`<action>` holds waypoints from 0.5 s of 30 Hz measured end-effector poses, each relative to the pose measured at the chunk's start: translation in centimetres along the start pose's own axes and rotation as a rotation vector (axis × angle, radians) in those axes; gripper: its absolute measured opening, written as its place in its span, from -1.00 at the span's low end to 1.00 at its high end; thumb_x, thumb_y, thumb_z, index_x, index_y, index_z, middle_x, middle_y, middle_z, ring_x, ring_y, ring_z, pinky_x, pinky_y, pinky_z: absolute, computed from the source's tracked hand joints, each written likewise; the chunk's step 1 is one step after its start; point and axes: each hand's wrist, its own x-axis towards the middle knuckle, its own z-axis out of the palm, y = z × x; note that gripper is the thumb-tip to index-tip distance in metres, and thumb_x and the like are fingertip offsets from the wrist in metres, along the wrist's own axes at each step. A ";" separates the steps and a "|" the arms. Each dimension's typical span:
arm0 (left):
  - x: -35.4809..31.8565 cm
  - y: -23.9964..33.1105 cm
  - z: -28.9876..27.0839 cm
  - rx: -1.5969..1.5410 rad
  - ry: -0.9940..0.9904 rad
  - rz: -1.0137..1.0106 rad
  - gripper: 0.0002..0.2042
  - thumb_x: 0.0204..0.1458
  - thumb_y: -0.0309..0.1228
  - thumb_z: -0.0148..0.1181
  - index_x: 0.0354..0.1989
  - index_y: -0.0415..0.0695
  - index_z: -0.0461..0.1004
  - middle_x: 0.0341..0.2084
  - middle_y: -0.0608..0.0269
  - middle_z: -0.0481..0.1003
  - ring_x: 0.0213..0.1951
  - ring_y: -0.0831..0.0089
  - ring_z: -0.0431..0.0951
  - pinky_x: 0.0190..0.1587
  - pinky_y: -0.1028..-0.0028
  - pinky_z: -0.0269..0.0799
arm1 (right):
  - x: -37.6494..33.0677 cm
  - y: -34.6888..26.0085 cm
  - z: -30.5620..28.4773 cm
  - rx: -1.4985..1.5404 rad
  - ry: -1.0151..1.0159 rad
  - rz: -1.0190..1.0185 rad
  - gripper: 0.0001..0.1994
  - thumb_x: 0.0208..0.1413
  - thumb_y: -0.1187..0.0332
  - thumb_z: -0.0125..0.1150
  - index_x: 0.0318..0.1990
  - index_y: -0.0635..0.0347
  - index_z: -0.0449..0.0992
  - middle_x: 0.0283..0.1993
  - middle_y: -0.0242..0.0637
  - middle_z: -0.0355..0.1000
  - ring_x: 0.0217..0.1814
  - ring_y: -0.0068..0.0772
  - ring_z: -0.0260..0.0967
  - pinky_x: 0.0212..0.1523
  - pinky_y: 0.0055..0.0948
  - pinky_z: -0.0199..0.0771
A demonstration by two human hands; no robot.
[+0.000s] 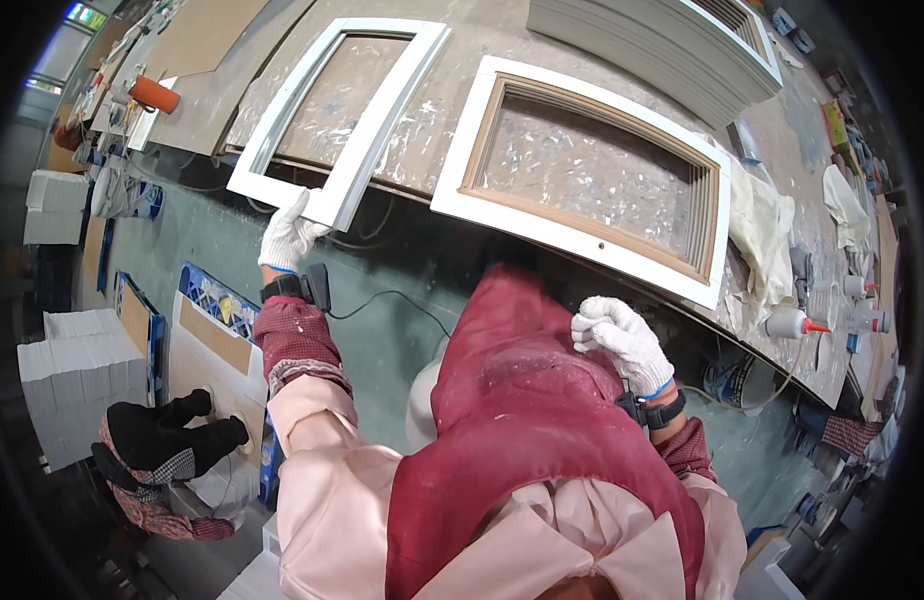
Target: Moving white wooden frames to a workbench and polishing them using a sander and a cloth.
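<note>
White narrow frame laid at left of worktop, near end jutting past near edge. Near end pinched by fingers of left hand, thumb on top. Right hand held over dark-red apron, fingers curled inward; whether pressed together cannot be told. Wood-lined white frame placed farther right; grey-sided stack set beyond. Pale cloth, red-tipped bottle seen at right.

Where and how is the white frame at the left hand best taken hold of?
I would grip the white frame by its near short rail, coming from the near side. That end juts past the edge of the table, so there is probably room to grip above and below.
</note>
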 end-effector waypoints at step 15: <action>-1.2 2.7 6.1 1.016 0.785 0.028 -0.31 -0.14 0.13 0.32 -0.18 -0.40 0.49 -0.39 0.00 0.56 -0.40 0.17 0.61 -0.47 0.25 0.57 | -2.0 -2.0 1.8 -0.542 0.325 -0.478 -0.62 0.10 0.50 0.21 0.10 0.34 0.38 0.01 -0.16 0.45 0.05 -0.41 0.40 0.10 -0.39 0.38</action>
